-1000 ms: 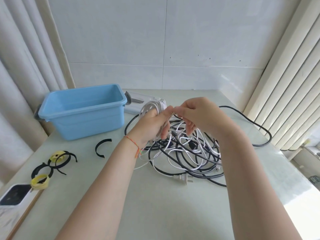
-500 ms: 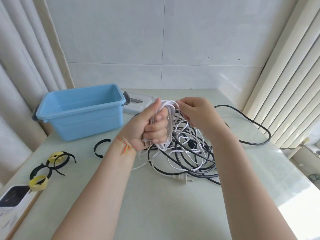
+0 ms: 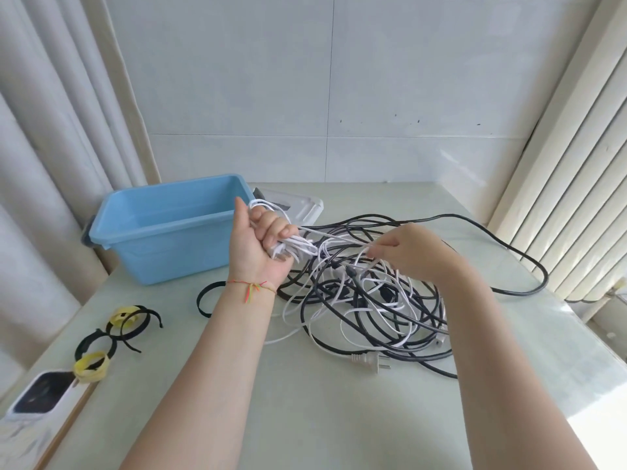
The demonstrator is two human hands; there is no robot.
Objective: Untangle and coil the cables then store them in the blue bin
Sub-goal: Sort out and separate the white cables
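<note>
A tangle of black and white cables (image 3: 380, 300) lies on the pale table, right of centre. My left hand (image 3: 261, 245) is raised in a fist and grips a small coil of white cable (image 3: 298, 247), loops sticking out above and below the fist. My right hand (image 3: 410, 249) hovers over the tangle and pinches a strand of the same white cable, stretched between the two hands. A white plug (image 3: 371, 361) lies at the tangle's near edge. The blue bin (image 3: 163, 228) stands empty at the back left, just behind my left hand.
Black and yellow strap ties (image 3: 118, 329) lie at the left, one black strap (image 3: 205, 296) near my left wrist. A white lid (image 3: 302, 205) sits behind the bin. A white device (image 3: 37, 395) is at the near left corner. A black cable (image 3: 529, 262) loops toward the right edge.
My right hand has moved right and down, away from the left fist, drawing out a length of white cable. The left fist has turned more upright, still holding the coil.
</note>
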